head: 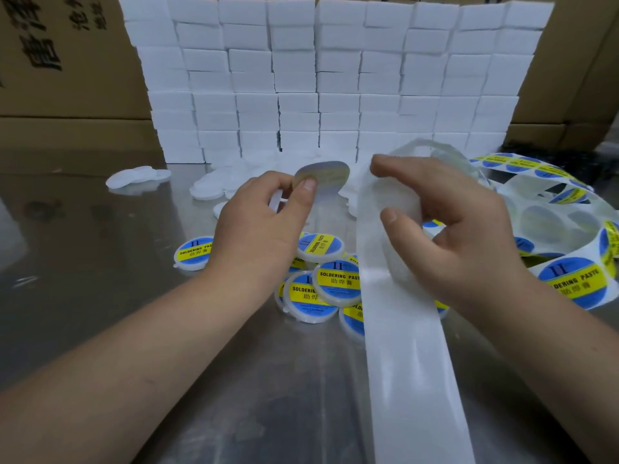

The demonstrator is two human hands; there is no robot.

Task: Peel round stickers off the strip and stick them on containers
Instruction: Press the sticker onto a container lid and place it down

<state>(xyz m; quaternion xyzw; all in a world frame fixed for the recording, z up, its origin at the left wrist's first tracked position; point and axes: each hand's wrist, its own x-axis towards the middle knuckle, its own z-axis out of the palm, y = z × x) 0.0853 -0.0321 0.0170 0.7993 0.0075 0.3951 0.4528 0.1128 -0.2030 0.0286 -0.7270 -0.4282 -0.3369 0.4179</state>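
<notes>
My left hand [264, 219] pinches a round sticker [326, 175] between thumb and fingers, its pale back turned toward me; a small white container shows partly behind those fingers. My right hand [445, 229] grips the white backing strip [412, 356], which runs down to the near edge of the metal table. The strip's far end loops off to the right, carrying blue-and-yellow stickers [576, 279]. Several labelled round containers [338, 283] lie in a heap between my wrists. One more labelled container [194, 252] sits alone to the left.
Unlabelled white round containers [207, 189] lie scattered at the back of the metal table [100, 296]. Behind them rises a wall of stacked white boxes [321, 78]. Brown cardboard cartons [67, 61] stand behind and beside it.
</notes>
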